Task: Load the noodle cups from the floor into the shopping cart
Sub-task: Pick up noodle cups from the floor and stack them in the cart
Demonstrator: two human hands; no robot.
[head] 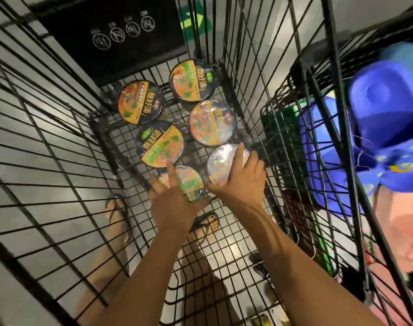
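Several round noodle cups with orange-and-black lids stand on the wire floor of the black shopping cart (66, 142). Farthest are one cup (192, 81) and another cup (141, 102); nearer stand a third (212, 123) and a fourth (160, 144). My left hand (174, 203) grips the near-left noodle cup (189, 182), fingers over its lid. My right hand (242, 178) grips the near-right noodle cup (220, 162) by its side. Both cups sit low on the cart bottom.
A black sign panel (116, 36) closes the cart's far end. Beyond the right cart wall lie blue plastic tubs (386, 102) and a wire basket (283, 128). My sandalled feet (117, 215) show through the mesh on the grey tiled floor.
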